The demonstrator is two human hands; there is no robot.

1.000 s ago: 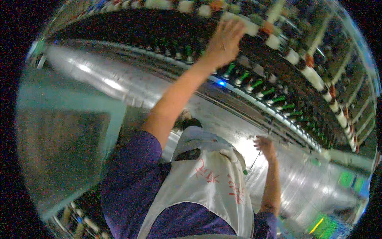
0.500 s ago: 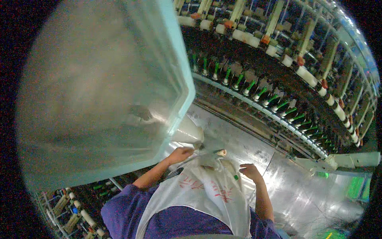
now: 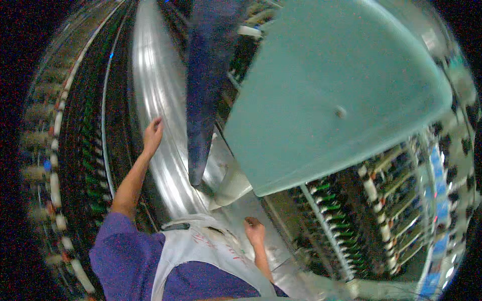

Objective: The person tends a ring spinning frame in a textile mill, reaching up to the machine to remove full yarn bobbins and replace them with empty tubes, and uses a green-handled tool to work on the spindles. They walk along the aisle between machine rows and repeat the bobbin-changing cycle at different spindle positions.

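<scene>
Where the left hand [image 3: 152, 134] reaches up and forward, its fingers are loosely spread and hold nothing; they lie against, or just over, the shiny metal rail [image 3: 155, 100] that runs away from the person as a long curved band. The rail's long axis goes from the person's chest toward the top of the view, and the hand lies along it, thumb side toward the rail's middle. The right hand [image 3: 254, 231] is low and close to the body, fingers curled in; whether it grips anything cannot be told, since the picture is smeared there. It sits at the near end of the same rail, just beside the white apron [image 3: 211, 251] worn over a purple shirt [image 3: 120, 261]. So the left hand is the farther along the rail, the right the nearer to the body.

Just right of the left hand, a dark blue shape [image 3: 206, 75], perhaps the trouser legs of another person, stands on or beside the rail. Further right a large pale green panel [image 3: 341, 95], flat and broad, fills the upper right. Under it run rows of bobbins [image 3: 371, 190], white with green and red ends. A matching row [image 3: 55, 165] curves down the far left, blurred. No labels can be made out.
</scene>
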